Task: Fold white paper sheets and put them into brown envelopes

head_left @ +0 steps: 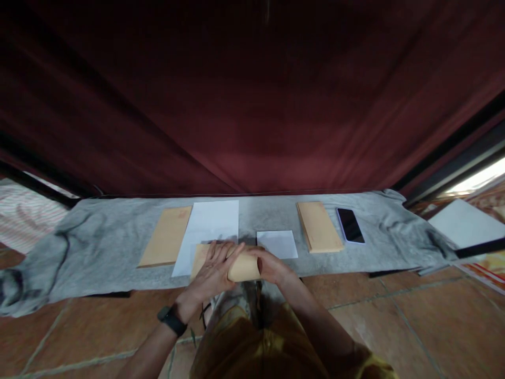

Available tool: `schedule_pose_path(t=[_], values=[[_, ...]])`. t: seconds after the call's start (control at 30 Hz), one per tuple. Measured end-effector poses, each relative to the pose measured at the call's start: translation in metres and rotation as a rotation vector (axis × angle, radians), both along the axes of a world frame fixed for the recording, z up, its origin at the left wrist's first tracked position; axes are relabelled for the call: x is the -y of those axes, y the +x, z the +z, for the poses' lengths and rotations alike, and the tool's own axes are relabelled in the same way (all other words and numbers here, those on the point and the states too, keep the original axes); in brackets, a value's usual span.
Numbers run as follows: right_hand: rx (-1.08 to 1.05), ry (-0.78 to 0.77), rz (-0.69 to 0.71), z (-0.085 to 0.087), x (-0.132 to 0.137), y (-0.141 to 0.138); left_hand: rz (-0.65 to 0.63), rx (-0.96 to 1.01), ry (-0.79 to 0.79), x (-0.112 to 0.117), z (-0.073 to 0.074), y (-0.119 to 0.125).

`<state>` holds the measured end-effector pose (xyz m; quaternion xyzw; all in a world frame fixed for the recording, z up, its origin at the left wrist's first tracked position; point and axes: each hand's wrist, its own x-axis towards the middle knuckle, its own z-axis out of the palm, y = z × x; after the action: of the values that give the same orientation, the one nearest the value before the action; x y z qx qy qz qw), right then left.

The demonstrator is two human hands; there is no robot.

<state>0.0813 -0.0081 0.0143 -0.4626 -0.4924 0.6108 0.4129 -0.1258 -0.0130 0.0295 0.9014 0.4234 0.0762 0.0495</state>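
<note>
A tan paper envelope [243, 267] is between my two hands at the near edge of the cloth-covered bench, its right part curved upward into a bend. My left hand [216, 269] lies across the envelope's left part, fingers together and pressed on the paper. At the right end, my right hand [271, 263] is closed around the curved paper, its fingertips partly hidden. Just beyond my left fingers is a white sheet of paper [211, 221], partly covered by the envelope. A smaller white paper [277, 243] lies beyond my right hand.
Grey cloth [106, 237] covers the long, narrow bench. One tan envelope or thin stack [168, 237] lies left, and a thicker envelope stack [320, 226] lies right, beside a phone [350, 225]. Dark red fabric [252, 131] rises behind the bench. Tiled floor [366, 310] is below.
</note>
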Motion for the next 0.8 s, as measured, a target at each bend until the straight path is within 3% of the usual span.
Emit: schedule_pose_path(t=[0.1,0.23,0.37,0.43,0.53,0.63,0.73,0.8], values=[[-0.196,-0.16,0.094,0.008,-0.001,-0.007,-0.011,-0.011,0.003,-0.005,0.005,-0.003],[-0.323,-0.212,0.09,0.017,-0.004,-0.01,0.002,-0.058,0.007,-0.018,0.015,-0.01],[-0.481,-0.232,0.073,0.022,-0.002,0.008,0.053,-0.093,-0.023,-0.032,0.023,-0.019],[-0.462,-0.215,0.005,0.02,0.002,0.023,0.093,-0.092,-0.067,-0.038,0.021,-0.024],[-0.287,-0.12,-0.155,0.011,0.011,0.049,0.147,-0.096,-0.148,-0.046,0.011,-0.032],[0.152,0.123,-0.265,-0.004,0.023,0.075,0.173,-0.116,-0.211,-0.051,-0.001,-0.038],[0.687,0.415,-0.22,-0.021,0.036,0.096,0.176,-0.128,-0.243,-0.055,-0.008,-0.041],[0.92,0.554,-0.119,-0.032,0.044,0.103,0.179,-0.135,-0.275,-0.057,-0.009,-0.041]])
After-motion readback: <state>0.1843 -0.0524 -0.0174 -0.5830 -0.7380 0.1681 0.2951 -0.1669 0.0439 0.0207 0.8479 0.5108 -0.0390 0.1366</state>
